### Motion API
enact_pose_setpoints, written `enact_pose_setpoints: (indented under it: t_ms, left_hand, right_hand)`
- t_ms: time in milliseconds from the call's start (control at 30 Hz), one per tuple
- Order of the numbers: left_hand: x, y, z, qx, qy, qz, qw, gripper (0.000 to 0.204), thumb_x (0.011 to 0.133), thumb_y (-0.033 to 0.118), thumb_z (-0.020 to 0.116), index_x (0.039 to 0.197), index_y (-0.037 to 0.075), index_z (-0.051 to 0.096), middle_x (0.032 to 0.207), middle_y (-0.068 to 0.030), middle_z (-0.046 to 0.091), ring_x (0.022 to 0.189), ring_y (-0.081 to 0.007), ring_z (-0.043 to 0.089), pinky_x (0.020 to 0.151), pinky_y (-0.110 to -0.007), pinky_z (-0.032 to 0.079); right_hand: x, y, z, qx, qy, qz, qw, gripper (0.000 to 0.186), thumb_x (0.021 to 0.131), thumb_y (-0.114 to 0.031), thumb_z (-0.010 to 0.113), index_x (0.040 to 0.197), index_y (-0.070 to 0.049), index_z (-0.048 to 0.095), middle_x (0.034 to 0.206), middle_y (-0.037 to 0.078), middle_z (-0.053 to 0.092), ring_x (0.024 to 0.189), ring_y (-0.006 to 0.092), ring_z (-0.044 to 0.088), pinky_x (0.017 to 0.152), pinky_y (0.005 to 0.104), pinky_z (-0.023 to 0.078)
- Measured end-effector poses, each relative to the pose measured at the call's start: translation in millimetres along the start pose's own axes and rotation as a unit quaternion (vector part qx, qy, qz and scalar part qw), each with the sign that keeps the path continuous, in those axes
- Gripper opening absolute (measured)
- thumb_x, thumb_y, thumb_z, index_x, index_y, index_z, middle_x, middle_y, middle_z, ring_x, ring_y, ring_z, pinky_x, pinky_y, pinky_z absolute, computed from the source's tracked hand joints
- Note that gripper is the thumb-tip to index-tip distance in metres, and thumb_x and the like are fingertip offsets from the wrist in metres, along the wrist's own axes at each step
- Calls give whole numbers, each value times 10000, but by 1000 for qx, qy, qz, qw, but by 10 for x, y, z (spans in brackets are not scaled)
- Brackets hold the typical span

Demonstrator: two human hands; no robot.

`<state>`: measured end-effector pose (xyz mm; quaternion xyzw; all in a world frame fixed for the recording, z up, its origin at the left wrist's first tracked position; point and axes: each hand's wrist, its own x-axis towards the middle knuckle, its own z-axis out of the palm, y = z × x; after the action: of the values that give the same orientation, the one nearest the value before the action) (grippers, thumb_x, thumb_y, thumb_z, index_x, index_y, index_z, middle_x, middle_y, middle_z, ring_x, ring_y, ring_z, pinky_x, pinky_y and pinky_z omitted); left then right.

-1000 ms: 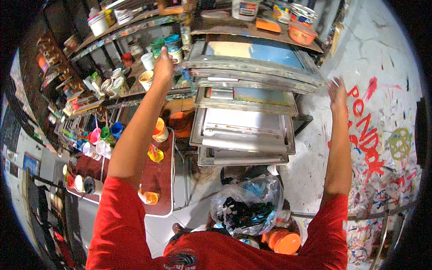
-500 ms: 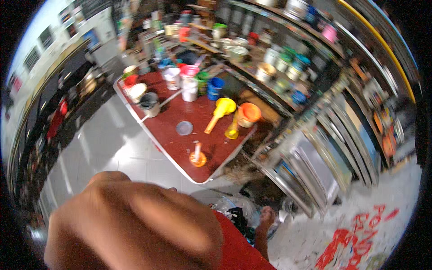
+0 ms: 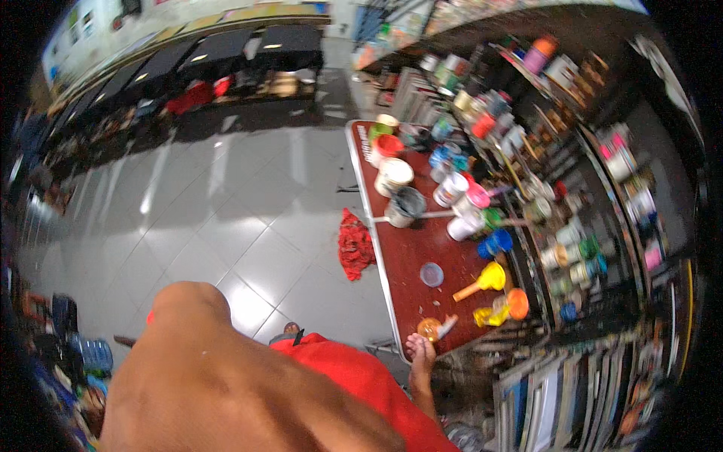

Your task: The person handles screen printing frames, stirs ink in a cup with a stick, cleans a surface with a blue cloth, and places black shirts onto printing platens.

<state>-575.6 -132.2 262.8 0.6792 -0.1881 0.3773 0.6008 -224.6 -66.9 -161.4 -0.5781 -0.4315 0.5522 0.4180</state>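
A large bare bent arm (image 3: 226,369), apparently my left, fills the lower left close to the camera; its hand is out of the picture. At the table's near corner is my right hand (image 3: 420,348), its fingers loosely extended beside a round orange lid (image 3: 428,329). A pale stick (image 3: 447,325) with paint on it lies across that lid. I see no object in the hand, though it is small in the picture. Farther along the dark red table (image 3: 407,271) are a clear round lid (image 3: 431,274), a yellow scoop-like piece with a handle (image 3: 491,276) and an orange pot (image 3: 517,303).
Paint pots crowd the table's far end, among them a grey-black bucket (image 3: 407,203) and a blue pot (image 3: 495,244). Shelves of jars (image 3: 572,256) line the right. Framed screens (image 3: 553,399) stand below. A red cloth (image 3: 355,245) lies on the tiled floor (image 3: 248,196).
The view has swung left, showing more floor and the red cloth. My right hand has come from beside a plastic bag to the table corner. The bent arm still fills the lower left.
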Motion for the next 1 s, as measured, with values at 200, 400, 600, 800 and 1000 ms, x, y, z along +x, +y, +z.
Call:
enact_pose_setpoints:
  t_ms: [200, 400, 600, 800, 1000]
  left_hand:
    - [-653, 744, -66, 137, 142, 48, 979, 354, 909, 395, 337, 978, 83, 491, 757, -148, 540, 653, -311, 539, 597, -500, 447]
    - [-2216, 822, -973, 335, 461, 77, 818, 464, 921, 386, 415, 1125, -16, 524, 1049, -165, 564, 893, -253, 572, 820, -378, 449]
    - [-5397, -2128, 643, 53, 548, -754, 359, 711, 920, 552, 242, 1368, 0, 276, 1383, -257, 302, 1299, -351, 286, 1071, -416, 230]
    - [-3877, -1174, 60, 3, 743, -413, 527, 684, 945, 500, 210, 1406, -1, 141, 1482, -172, 85, 1375, -257, 76, 1108, -372, 92]
    - [-3236, -293, -1415, 146, 732, -366, 555, 664, 956, 464, 230, 1403, -17, 132, 1489, -159, 57, 1380, -243, 38, 1110, -363, 58]
  right_hand:
    - [344, -59, 1421, -66, -203, 89, 973, 305, 950, -242, 412, 1077, -8, 562, 984, 75, 619, 864, 150, 584, 720, 274, 449]
    - [989, 288, 1813, -207, -239, 82, 945, 351, 943, -280, 421, 1066, 12, 572, 1001, 78, 626, 890, 191, 592, 743, 315, 458]
    - [1644, 3, 2299, -471, -490, 98, 726, 443, 905, -334, 454, 1192, 0, 507, 1164, 149, 540, 1069, 247, 515, 903, 353, 387]
    - [2149, -1725, 3515, -311, -666, -24, 677, 515, 911, -376, 423, 1279, -15, 412, 1291, 162, 418, 1186, 254, 411, 984, 410, 285]
    - [2497, -2857, 4716, -142, -829, -196, 505, 597, 917, -417, 393, 1366, -30, 317, 1418, 176, 296, 1303, 261, 308, 1065, 468, 184]
